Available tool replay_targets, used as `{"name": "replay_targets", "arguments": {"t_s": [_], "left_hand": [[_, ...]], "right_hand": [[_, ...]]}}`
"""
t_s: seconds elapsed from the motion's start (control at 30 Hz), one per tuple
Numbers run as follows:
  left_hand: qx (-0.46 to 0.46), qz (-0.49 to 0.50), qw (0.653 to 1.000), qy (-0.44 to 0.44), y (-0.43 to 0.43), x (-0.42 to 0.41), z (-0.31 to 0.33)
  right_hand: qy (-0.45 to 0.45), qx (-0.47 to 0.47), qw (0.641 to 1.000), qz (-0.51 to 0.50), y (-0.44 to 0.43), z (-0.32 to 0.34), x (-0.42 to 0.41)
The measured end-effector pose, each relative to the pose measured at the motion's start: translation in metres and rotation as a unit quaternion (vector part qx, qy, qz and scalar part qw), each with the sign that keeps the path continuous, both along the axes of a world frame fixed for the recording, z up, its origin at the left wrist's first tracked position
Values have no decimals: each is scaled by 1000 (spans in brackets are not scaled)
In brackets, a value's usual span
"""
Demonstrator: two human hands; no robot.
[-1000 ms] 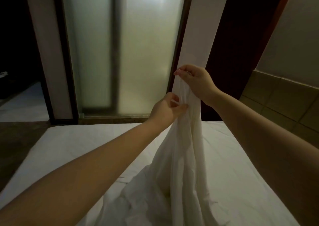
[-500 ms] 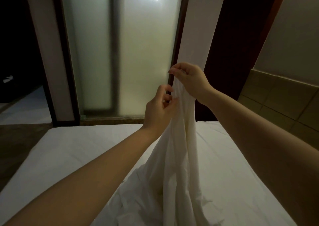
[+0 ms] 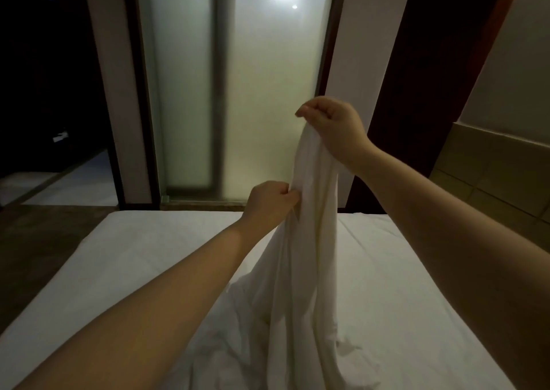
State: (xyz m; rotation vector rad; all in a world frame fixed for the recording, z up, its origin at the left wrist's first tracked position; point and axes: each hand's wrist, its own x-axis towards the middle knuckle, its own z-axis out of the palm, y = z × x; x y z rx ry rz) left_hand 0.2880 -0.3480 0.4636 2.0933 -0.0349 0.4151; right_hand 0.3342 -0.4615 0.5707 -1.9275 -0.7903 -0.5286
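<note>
A white sheet hangs in a bunched column above a white mattress, its lower part crumpled on the bed surface. My right hand holds the top of the sheet up high, fingers curled over the fabric. Lower and to the left, my left hand pinches an edge of the same sheet. Both forearms reach out over the bed.
A frosted glass door with a light glowing behind it stands past the foot of the bed. A dark doorway opens at the left, a dark wooden panel and tiled wall at the right. Brown floor runs along the bed's left side.
My left hand has slid down the sheet's edge, away from my right hand, which stays high holding the top. The gap between the two hands has grown.
</note>
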Motion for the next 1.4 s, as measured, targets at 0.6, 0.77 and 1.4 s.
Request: {"name": "replay_targets", "arguments": {"t_s": [0.6, 0.77, 1.4], "left_hand": [[-116, 86, 989, -37, 32, -14, 23], [-166, 18, 983, -82, 51, -18, 116], [-14, -113, 994, -5, 112, -95, 60]], "right_hand": [[-55, 27, 976, -211, -99, 19, 5], [-98, 77, 967, -222, -89, 86, -9], [212, -392, 894, -46, 69, 8, -133]]}}
